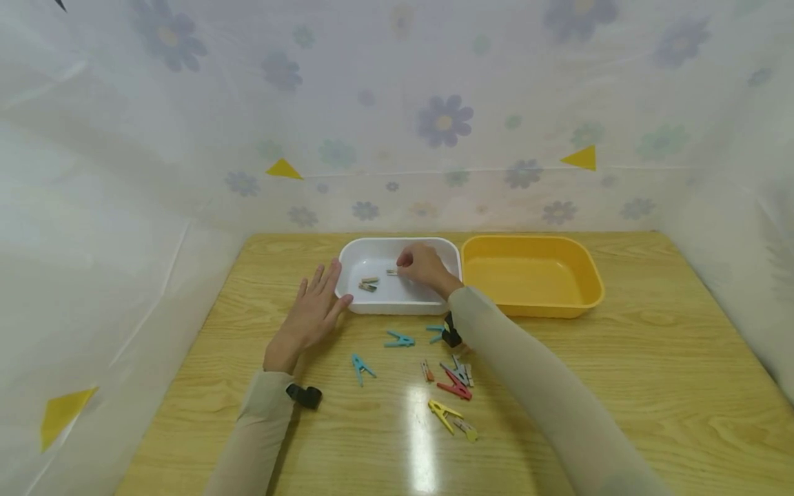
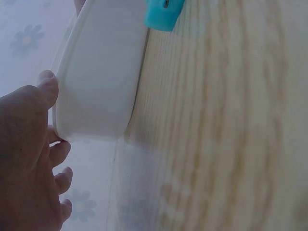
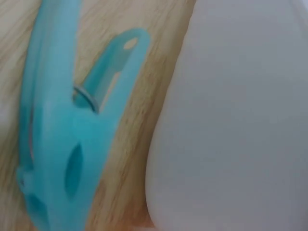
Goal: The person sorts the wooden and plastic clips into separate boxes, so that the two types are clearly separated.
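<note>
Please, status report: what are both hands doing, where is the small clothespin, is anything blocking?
Left hand touching rim of white tray. Right hand pinching small clothespin inside it. Two more clothespins in there; no visible obstruction.

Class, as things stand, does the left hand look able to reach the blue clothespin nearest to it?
Probably yes: the left hand lies at the edge of the white tray, gripping no clothespin, and only bare table seems to lie between it and the blue clothespin.

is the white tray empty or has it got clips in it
Not empty: clips lie in the white tray, and the right hand pinches another inside it.
</note>
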Demonstrator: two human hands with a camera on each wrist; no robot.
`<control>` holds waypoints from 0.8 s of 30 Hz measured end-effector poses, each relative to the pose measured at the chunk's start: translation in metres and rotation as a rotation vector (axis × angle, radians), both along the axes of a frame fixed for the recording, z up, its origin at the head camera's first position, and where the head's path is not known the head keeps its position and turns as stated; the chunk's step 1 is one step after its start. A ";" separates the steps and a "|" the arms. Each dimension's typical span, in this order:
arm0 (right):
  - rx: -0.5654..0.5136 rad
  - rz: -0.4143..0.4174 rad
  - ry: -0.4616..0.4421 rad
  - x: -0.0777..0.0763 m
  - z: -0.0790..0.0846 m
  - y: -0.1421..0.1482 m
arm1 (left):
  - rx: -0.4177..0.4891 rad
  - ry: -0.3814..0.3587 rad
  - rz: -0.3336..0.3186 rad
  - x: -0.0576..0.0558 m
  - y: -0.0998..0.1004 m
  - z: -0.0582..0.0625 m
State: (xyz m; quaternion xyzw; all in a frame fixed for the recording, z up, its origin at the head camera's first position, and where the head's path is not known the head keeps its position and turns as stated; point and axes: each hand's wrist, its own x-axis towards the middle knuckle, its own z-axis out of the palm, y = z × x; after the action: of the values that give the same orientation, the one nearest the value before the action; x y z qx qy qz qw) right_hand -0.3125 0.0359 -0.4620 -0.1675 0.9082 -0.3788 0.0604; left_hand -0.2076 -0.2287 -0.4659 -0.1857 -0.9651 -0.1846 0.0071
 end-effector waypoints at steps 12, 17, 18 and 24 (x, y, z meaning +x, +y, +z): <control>-0.027 0.032 0.031 0.007 0.008 0.010 | -0.014 0.002 0.001 -0.002 -0.002 0.000; -0.079 0.062 0.048 0.016 0.017 0.016 | -0.013 0.000 0.000 -0.001 -0.004 0.001; -0.092 0.069 0.054 0.018 0.019 0.018 | -0.012 0.000 0.000 -0.001 -0.004 0.001; -0.155 0.101 0.128 0.032 0.028 0.031 | -0.005 0.004 -0.001 -0.002 -0.004 0.001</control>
State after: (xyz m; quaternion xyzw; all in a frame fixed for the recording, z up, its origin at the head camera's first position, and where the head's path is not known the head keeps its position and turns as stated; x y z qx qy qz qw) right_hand -0.2804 0.0672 -0.4336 -0.2412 0.8685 -0.4330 0.0081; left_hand -0.2095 -0.2323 -0.4654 -0.1865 -0.9655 -0.1818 0.0083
